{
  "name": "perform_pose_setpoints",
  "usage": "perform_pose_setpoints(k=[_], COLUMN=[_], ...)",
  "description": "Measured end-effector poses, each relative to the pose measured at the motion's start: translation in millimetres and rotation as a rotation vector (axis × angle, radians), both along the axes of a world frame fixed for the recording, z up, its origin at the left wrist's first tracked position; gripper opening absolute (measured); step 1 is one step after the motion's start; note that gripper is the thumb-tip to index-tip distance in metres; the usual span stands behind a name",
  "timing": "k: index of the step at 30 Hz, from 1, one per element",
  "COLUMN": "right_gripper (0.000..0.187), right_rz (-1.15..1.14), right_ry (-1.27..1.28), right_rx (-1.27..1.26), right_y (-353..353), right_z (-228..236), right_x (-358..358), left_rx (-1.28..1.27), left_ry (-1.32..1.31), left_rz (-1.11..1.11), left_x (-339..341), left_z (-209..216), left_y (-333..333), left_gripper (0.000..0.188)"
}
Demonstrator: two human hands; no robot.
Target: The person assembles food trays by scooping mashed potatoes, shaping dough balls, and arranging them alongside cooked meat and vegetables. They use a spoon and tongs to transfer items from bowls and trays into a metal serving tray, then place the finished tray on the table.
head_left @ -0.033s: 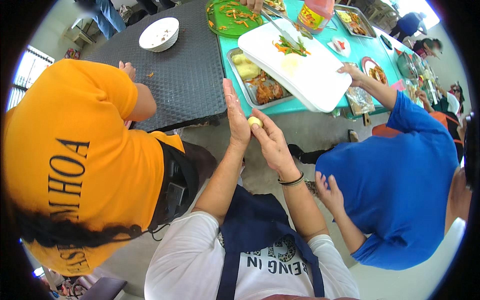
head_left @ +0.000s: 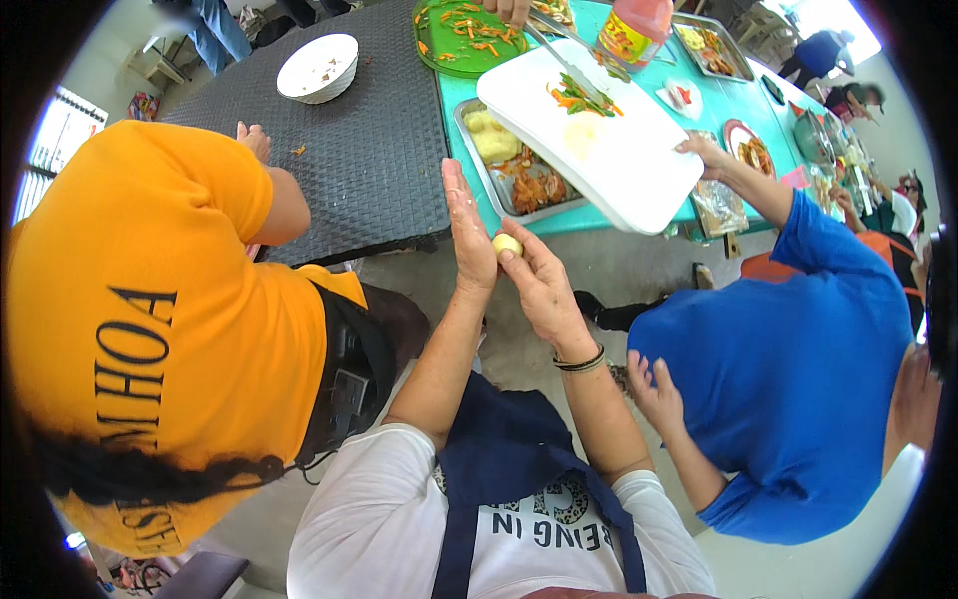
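In front of my apron, a small pale yellow ball (head_left: 507, 245), smooth like dough or mash, rests between my hands. My right hand (head_left: 544, 290) pinches it between thumb and fingers. Beside it, my left hand (head_left: 471, 232) is stretched out straight, its palm turned to the ball and bits of residue on the skin. Just beyond my fingertips lies a metal tray (head_left: 501, 203) with yellow mash (head_left: 494, 137) at its far end and orange-brown shredded food (head_left: 534, 185) nearer me.
A person in blue (head_left: 778, 349) on my right holds a white tray (head_left: 639, 165) over the table; another hand works tongs (head_left: 574, 70) above it. On my left stands a person in orange (head_left: 200, 230). A white bowl (head_left: 317, 68) and a green tray (head_left: 449, 55) sit farther back.
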State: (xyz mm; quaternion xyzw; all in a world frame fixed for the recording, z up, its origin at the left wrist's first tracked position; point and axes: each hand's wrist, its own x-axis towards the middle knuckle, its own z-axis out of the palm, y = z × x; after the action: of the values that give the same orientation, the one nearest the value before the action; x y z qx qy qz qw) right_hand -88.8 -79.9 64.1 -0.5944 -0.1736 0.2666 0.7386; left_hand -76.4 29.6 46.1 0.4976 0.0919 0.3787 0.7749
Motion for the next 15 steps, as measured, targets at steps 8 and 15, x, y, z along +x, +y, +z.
perform_pose_setpoints(k=[8, 15], right_gripper=[0.042, 0.039], right_rz=[-0.079, 0.023], right_ry=[0.276, 0.497], right_rx=[0.013, 0.247], right_y=[46.8, 80.6], right_z=[-4.7, -16.0], right_x=[65.9, 108.2], left_rx=[-0.118, -0.074], left_ry=[0.283, 0.462], left_rz=[0.166, 0.135], left_x=[43.7, 81.6], left_z=[-15.4, -35.5], left_y=[70.7, 140.3], left_gripper=[0.056, 0.034])
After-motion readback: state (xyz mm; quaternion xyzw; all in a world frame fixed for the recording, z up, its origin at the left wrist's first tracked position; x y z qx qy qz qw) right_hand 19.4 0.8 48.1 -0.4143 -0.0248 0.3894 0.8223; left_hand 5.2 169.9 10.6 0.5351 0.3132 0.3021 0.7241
